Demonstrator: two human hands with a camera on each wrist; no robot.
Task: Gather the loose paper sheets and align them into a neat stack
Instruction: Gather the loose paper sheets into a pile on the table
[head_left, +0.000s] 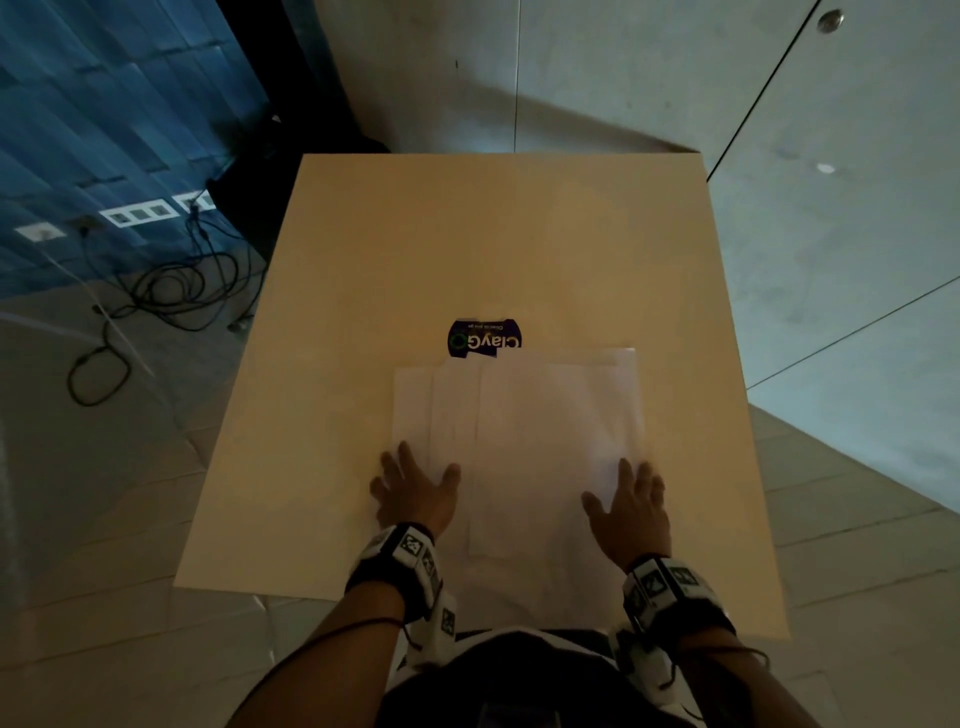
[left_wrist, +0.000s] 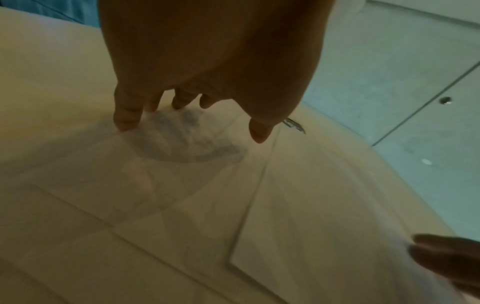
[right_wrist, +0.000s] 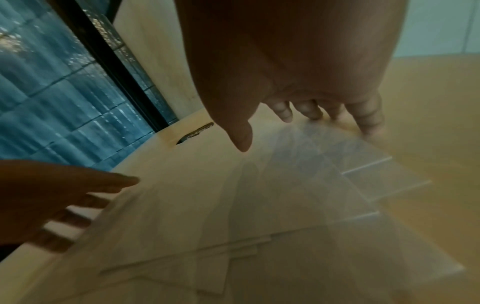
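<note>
Several white paper sheets (head_left: 519, 436) lie overlapped and out of line on the tan table (head_left: 363, 260), their edges stepped (right_wrist: 363, 174). My left hand (head_left: 415, 488) lies flat, fingers spread, on the left edge of the sheets (left_wrist: 182, 195). My right hand (head_left: 628, 499) lies flat with straight fingers on their right edge. Both hands (left_wrist: 187, 107) (right_wrist: 306, 115) hold nothing; fingertips touch the paper. The near ends of the sheets reach the table's front edge.
A dark blue printed label (head_left: 484, 339) lies just beyond the sheets, partly under them. Cables (head_left: 156, 291) and wall sockets sit on the floor to the left. The table's far half is bare. My dark clothing hides the front edge.
</note>
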